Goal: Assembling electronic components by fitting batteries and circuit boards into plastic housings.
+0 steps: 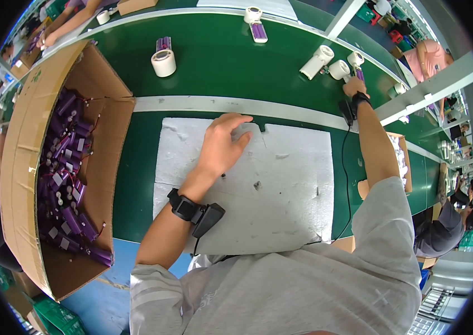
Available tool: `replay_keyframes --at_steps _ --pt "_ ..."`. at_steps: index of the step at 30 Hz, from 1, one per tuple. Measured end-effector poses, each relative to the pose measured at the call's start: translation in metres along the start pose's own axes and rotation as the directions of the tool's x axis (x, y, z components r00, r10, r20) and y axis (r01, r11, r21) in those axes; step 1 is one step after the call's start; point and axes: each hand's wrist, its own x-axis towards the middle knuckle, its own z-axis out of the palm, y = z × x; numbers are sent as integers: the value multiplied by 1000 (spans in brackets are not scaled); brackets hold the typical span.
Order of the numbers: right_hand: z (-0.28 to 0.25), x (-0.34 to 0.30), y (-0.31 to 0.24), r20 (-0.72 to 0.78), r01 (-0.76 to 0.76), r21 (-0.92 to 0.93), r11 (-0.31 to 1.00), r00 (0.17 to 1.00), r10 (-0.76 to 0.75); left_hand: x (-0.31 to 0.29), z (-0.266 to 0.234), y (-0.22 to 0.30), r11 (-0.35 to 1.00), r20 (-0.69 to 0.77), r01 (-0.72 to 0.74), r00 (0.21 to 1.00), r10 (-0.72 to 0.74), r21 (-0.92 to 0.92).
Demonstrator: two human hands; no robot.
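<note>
My left hand [226, 144] hovers over a white foam pad [281, 212], its thumb apart from the bent fingers and nothing between them. At the far right, my right arm stretches to the green conveyor belt. There my right hand [355, 86] is closed at the purple battery cells [359, 73] of a white round-headed housing [355, 58]; its fingertips are partly hidden. Just left of that hand lie another round white housing [338, 70] and a longer white housing [318, 61]. Both wrists carry black straps with cabled modules.
An open cardboard box [94, 206] full of purple battery packs [66, 167] stands at the left. More white housings with purple cells [163, 62] [256, 25] sit on the belt. A white rail [236, 105] runs before it. A small box [401, 156] is beyond my right arm.
</note>
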Motion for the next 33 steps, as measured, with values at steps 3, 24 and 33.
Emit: replay_keyframes --at_steps 3,24,33 --pt "-48 -50 -69 61 22 134 991 998 -30 -13 -10 -16 998 -67 16 998 -12 58" --pt "-28 -45 -124 -44 186 169 968 982 -181 -8 4 -16 987 -43 -114 992 119 110" --pt "-92 -232 -32 -74 548 283 787 831 -552 5 -60 -27 958 -430 171 901 -58 229"
